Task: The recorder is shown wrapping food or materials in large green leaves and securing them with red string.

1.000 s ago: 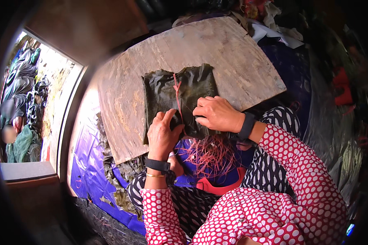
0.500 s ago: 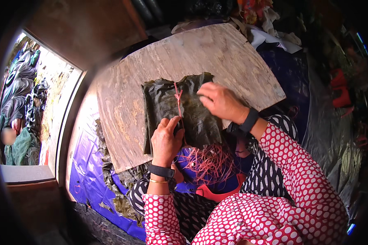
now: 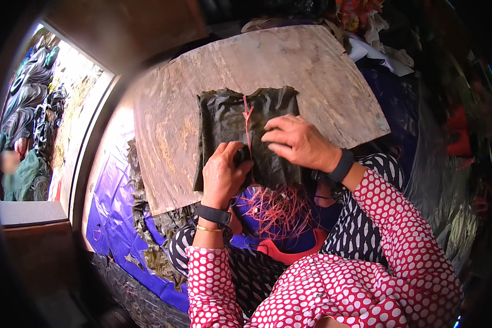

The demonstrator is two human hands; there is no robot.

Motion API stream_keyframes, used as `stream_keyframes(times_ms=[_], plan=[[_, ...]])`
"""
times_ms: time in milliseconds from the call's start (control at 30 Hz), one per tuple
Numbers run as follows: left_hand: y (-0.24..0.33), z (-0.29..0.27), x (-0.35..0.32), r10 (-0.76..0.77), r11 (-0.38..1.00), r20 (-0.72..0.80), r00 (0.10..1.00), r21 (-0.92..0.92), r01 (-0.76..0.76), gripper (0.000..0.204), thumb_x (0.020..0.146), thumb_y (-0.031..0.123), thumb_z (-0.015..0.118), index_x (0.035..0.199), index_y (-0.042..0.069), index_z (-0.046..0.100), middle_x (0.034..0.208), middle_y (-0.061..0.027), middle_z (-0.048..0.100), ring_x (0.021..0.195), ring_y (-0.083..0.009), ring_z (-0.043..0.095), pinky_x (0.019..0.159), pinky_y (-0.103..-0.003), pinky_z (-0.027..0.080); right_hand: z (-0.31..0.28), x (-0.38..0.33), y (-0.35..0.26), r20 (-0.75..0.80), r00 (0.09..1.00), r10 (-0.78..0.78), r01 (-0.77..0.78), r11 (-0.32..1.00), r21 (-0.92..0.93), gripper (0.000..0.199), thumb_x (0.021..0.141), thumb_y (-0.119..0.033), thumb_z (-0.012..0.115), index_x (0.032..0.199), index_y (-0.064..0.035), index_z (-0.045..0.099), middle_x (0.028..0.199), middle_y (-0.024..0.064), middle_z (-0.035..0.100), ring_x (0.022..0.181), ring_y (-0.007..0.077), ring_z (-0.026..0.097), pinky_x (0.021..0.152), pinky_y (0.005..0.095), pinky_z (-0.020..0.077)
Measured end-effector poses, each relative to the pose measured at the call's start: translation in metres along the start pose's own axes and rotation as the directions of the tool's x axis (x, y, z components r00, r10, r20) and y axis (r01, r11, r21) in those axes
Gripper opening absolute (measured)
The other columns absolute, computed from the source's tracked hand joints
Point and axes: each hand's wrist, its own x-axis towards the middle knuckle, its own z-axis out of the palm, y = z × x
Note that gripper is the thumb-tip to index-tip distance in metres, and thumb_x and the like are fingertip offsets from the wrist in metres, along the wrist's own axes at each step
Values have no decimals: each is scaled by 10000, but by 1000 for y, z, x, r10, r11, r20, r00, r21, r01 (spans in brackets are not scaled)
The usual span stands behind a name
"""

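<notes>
A flat bundle of dark green, leaf-like sheets (image 3: 276,104) lies on a wooden board, its upper edge wavy. A thin pink string (image 3: 247,123) runs down its middle, with a knot or crossing near the top. My left hand (image 3: 222,169) rests at the bundle's lower middle, thumb and forefinger closed around the string beside a small dark thing I cannot make out. Over the bundle's right half, my right hand (image 3: 300,143) has its fingers bent and slightly apart, with nothing visible in them. Its thumb is partly hidden.
The worn board (image 3: 169,126) slants in front of me. A tangle of pink strings (image 3: 279,210) lies near my lap, beside a red curved edge (image 3: 290,252). Blue plastic sheeting (image 3: 112,213) with dark leafy scraps spreads at left. A doorway frame (image 3: 87,158) stands beyond.
My right hand has shifted slightly down relative to the bundle, its fingers now more parted. My left hand stays at the string. The whole view has shifted a little.
</notes>
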Motion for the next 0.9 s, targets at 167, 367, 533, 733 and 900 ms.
stream_keyframes(times_ms=[167, 367, 533, 733, 900], plan=[[5, 3, 2, -22, 999, -16, 1000, 46, 23, 318, 665, 148, 738, 955, 81, 626, 798, -109, 571, 715, -294, 576, 641, -372, 462, 13, -9, -13, 120, 993, -4, 12, 998, -61, 301, 757, -141, 659, 1052, -97, 619, 1128, 72, 550, 1048, 267, 534, 888, 394, 419], [9, 5, 2, -90, 995, -1, 996, 49, 90, 291, 667, 165, 728, 921, 77, 617, 866, -119, 592, 811, -337, 601, 690, -409, 480, 17, -11, -12, 160, 987, 3, 18, 992, -127, 292, 766, -138, 649, 1052, -96, 609, 1100, 76, 552, 1039, 265, 535, 876, 391, 418], [-10, 0, 1, -81, 990, 33, 996, -110, 84, 265, 669, 68, 714, 907, 25, 606, 846, -118, 603, 762, -264, 615, 685, -327, 488, 18, -7, -18, 127, 992, 9, 0, 998, -68, 259, 769, -119, 649, 1026, -104, 620, 1014, 56, 575, 963, 253, 551, 843, 383, 423], [-6, -1, 0, -77, 994, 39, 996, -73, 80, 233, 686, 62, 705, 893, 25, 602, 802, -111, 578, 706, -246, 598, 640, -332, 475, 21, -3, -17, 122, 992, 31, -26, 999, -45, 285, 762, -121, 659, 1046, -127, 633, 1004, 54, 570, 948, 245, 550, 818, 379, 426], [2, 5, -1, -80, 997, -65, 995, 9, 81, 187, 712, 110, 702, 862, 49, 612, 806, -108, 578, 707, -294, 594, 640, -372, 470, 23, -4, -19, 85, 996, -19, 28, 994, -104, 263, 755, -139, 660, 1017, -147, 640, 940, 46, 555, 928, 235, 547, 804, 378, 424]])
